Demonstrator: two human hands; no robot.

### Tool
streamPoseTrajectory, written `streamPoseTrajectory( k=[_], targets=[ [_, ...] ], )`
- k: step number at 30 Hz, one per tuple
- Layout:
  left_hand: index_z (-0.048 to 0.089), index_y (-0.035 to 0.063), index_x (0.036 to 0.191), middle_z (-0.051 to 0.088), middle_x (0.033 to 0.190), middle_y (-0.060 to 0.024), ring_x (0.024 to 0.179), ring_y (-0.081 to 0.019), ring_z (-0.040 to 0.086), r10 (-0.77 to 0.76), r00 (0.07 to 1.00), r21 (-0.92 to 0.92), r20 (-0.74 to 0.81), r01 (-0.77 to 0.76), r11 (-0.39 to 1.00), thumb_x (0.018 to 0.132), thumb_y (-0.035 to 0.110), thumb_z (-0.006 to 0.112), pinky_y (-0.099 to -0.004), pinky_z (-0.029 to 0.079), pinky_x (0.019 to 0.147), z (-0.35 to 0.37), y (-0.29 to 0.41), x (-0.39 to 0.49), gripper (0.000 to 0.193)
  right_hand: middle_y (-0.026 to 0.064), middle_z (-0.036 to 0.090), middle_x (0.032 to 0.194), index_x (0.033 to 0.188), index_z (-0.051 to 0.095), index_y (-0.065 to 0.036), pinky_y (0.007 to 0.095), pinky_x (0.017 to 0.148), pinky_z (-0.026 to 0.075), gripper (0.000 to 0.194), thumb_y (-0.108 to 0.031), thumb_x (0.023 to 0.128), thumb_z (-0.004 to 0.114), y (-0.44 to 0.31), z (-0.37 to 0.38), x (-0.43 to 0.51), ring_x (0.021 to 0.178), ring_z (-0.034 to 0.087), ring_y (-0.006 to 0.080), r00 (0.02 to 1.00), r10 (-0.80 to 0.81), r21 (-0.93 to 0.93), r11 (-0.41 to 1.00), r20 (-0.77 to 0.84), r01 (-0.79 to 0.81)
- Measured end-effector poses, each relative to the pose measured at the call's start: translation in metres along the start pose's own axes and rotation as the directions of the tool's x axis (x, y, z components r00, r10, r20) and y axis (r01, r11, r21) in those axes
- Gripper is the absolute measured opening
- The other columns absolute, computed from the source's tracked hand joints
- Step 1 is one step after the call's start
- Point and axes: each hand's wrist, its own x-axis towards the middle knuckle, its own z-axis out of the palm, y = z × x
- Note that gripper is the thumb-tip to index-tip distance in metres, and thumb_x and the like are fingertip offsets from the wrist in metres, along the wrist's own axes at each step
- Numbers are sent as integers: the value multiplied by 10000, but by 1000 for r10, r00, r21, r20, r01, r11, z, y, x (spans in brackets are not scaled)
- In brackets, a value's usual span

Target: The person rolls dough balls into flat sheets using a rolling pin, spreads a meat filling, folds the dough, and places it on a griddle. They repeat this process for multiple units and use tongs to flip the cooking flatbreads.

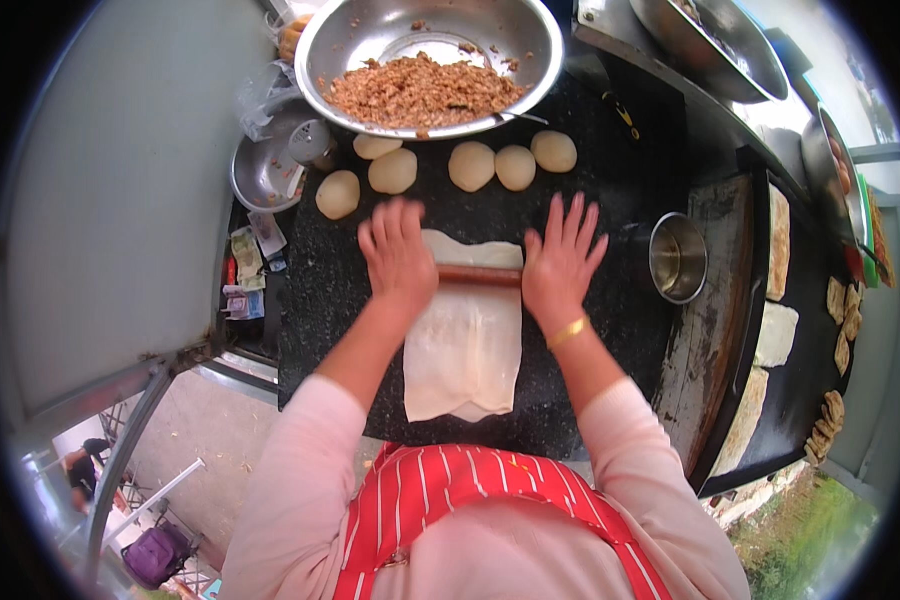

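A thin rectangular sheet of dough lies lengthwise on the black speckled worktop before me. Across its far part rests a reddish-brown wooden rolling pin. My left hand is over the pin's left end, palm down, its fingers stretched forward and slightly blurred. At the right end my right hand presses with its palm, fingers spread flat; a gold-coloured bracelet circles that wrist. Both hands hide the pin's ends. Several round dough balls sit beyond my fingertips.
A large steel bowl of minced filling stands behind the dough balls. To the right are a steel cup of oil and a black griddle bearing flatbreads. Left lie a smaller bowl and banknotes.
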Motion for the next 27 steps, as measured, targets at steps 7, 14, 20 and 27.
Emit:
streamPoseTrajectory(
  k=[7,14,20,27],
  targets=[
    [575,82,1083,563,1064,-110,1086,-318,504,10,990,-44,-140,-17,999,854,37,531,-474,335,974,10,2,39,237,185,263,1670,1579,352,-116,645,1184,205,612,-326,1031,526,-2,11,37,1554,183,403,995,6,-63,998,-95,-12],
    [566,104,1000,559,1023,-120,1011,-315,513,155,976,-9,-154,-158,987,808,44,547,-452,331,916,23,-6,24,202,190,234,1680,1586,332,-91,681,1188,136,694,-357,992,571,2,12,27,1555,167,415,1000,-29,-15,999,8,29],
    [548,114,955,577,977,-95,988,-304,531,110,993,-11,-43,-111,994,813,77,544,-459,342,866,22,0,47,147,180,212,1690,1608,295,-110,670,1197,109,734,-383,984,570,6,18,39,1563,151,403,998,21,2,1000,52,-21],
    [595,126,910,618,925,-71,940,-268,578,118,989,124,-84,-107,987,834,95,552,-457,392,837,29,7,89,93,170,238,1684,1605,293,-94,666,1183,158,738,-380,988,580,9,30,77,1560,189,370,997,-5,-92,996,-81,-2]
  ],
)
